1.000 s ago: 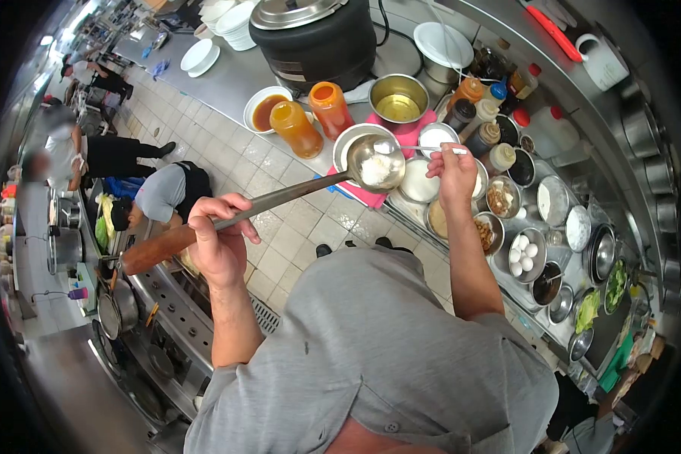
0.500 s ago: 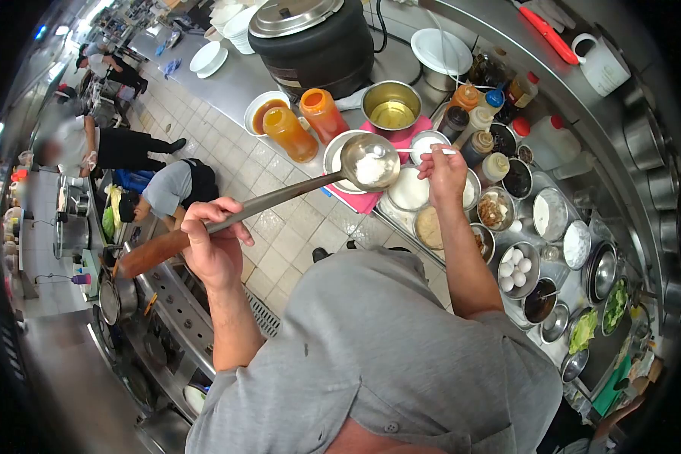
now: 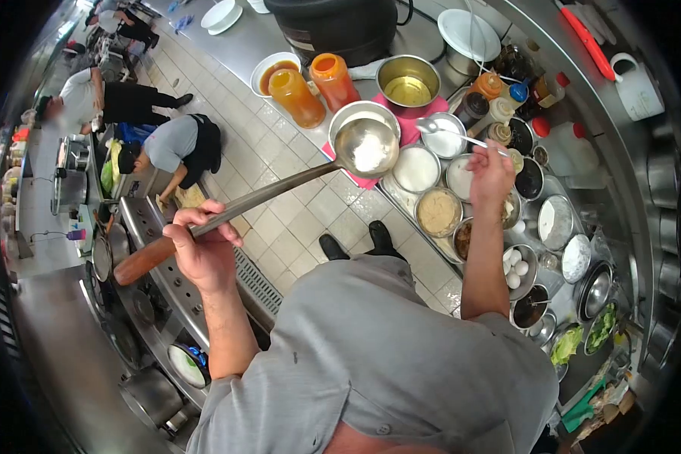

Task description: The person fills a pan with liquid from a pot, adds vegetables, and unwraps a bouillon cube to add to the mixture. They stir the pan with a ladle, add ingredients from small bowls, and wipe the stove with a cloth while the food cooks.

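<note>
Left hand (image 3: 208,253) grips a long-handled metal ladle (image 3: 368,146) holding white powder; right hand (image 3: 492,174) pinches a small silver spoon (image 3: 429,125), right of centre frame.

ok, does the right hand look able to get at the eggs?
Probably yes: the eggs sit in an uncovered bowl close by. But the right hand holds a spoon, so it may need freeing first.
</note>
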